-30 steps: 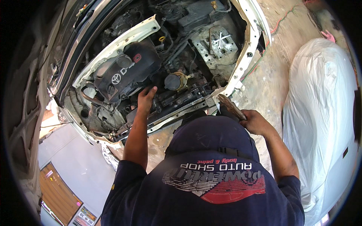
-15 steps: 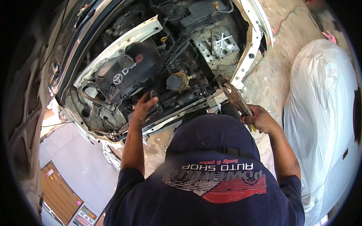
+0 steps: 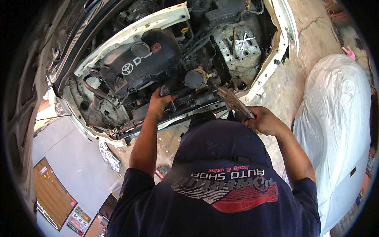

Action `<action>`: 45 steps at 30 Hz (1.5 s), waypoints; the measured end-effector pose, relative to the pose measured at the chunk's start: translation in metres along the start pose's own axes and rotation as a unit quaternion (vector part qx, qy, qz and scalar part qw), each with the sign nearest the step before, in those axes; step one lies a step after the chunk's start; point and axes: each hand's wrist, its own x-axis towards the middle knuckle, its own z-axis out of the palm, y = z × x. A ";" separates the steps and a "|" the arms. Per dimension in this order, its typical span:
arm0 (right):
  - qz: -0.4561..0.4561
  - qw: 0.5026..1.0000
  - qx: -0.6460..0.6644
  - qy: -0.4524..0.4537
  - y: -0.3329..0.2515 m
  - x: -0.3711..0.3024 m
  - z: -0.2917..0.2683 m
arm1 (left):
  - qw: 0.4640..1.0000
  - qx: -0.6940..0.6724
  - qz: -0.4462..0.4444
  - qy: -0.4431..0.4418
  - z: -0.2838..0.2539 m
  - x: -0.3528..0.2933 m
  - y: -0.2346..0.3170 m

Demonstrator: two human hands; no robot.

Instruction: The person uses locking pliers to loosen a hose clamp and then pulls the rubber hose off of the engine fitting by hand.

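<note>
My left hand (image 3: pixel 158 105) is closed round a short dark hose-like part (image 3: pixel 169 101) at the front of the engine bay, its thumb reaching over it. What that part joins is lost in shadow. In my right hand (image 3: pixel 265 121) is a worn, brownish-grey pair of pliers (image 3: pixel 233 101), held above the front crossmember with its head toward the engine. A bit of yellow shows below the fist. Between the hands, farther in, sits a round black cap (image 3: pixel 194 79) on a yellowish housing. To its left lies the black engine cover (image 3: pixel 138 59).
Two spanners (image 3: pixel 241 39) rest on a metal tray (image 3: pixel 229 55) at the bay's right. A loose cream bar (image 3: pixel 158 19) crosses behind the engine cover. The white body edge (image 3: pixel 272 65) bounds the right side. A sheet-covered object (image 3: pixel 331 118) stands farther right.
The pliers and my right hand have moved left and slightly up, nearer the engine. My left hand has shifted a little right, still on the dark part. The view has also shifted.
</note>
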 end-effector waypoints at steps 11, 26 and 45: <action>-0.103 0.976 -0.188 -0.030 -0.045 0.048 0.044 | 0.993 -0.095 -0.005 -0.063 -0.004 0.004 -0.008; -0.176 0.984 -0.018 0.032 -0.085 0.140 0.152 | 0.975 0.172 0.064 0.125 0.016 0.005 -0.022; -0.001 0.977 0.157 -0.142 -0.058 0.058 0.082 | 0.907 0.403 0.007 0.123 0.030 -0.024 0.027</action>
